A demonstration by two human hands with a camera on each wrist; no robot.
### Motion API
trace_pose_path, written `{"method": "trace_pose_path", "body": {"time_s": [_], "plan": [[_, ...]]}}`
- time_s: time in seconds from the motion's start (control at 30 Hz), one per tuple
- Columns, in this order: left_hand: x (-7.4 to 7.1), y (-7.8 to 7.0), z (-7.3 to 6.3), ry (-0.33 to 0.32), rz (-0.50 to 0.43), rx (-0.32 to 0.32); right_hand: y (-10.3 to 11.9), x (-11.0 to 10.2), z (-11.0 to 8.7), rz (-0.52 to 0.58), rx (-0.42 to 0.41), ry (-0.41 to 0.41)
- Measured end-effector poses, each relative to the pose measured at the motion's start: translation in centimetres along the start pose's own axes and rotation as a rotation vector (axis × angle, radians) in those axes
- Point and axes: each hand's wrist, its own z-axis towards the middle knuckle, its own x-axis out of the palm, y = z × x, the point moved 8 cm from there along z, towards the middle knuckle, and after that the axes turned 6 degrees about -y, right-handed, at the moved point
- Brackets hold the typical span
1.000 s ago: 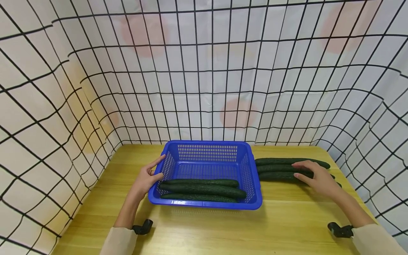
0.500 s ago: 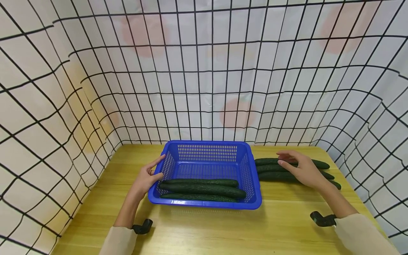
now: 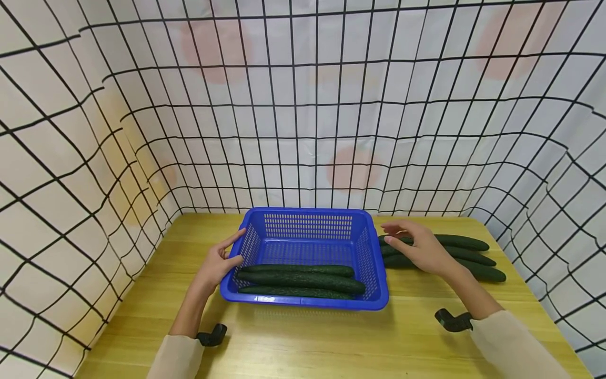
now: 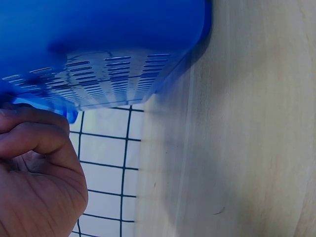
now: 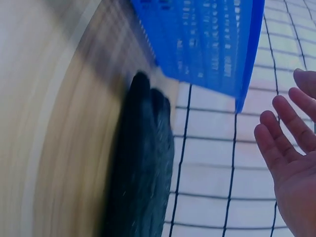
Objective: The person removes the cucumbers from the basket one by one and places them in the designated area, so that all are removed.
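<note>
A blue plastic basket (image 3: 303, 301) with slotted walls stands mid-table. Several dark green cucumbers (image 3: 303, 281) lie along its near side. My left hand (image 3: 213, 268) grips the basket's left rim, thumb and index finger on the edge; the left wrist view shows its other fingers curled beside the blue wall (image 4: 123, 29). Over the loose cucumbers (image 3: 473, 257) right of the basket hovers my right hand (image 3: 421, 250), partly hiding them. In the right wrist view, that hand (image 5: 296, 163) has spread fingers and holds nothing, apart from the blurred cucumbers (image 5: 140, 163).
The wooden table (image 3: 312, 342) ends at the back against a white sheet behind a black wire grid (image 3: 314, 121). Grid panels also rise at the left and right sides. A black camera mount (image 3: 453, 320) sits at the right wrist, another (image 3: 213, 335) at the left.
My right hand has moved left over the loose cucumbers, toward the basket's right rim, uncovering their right ends. The left hand and the basket have stayed in place.
</note>
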Motion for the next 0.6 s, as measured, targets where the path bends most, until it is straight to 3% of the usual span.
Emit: {"method": "trace_pose_path", "body": {"time_s": [0.3, 0.6], "plan": [[0.1, 0.0, 0.1, 0.011, -0.017, 0.002, 3.3, 2.1, 1.3, 0.095, -0.025, 0.050], [0.1, -0.1, 0.0, 0.019, -0.044, -0.006, 6.3, 6.0, 2.5, 0.190, -0.036, 0.152]]}}
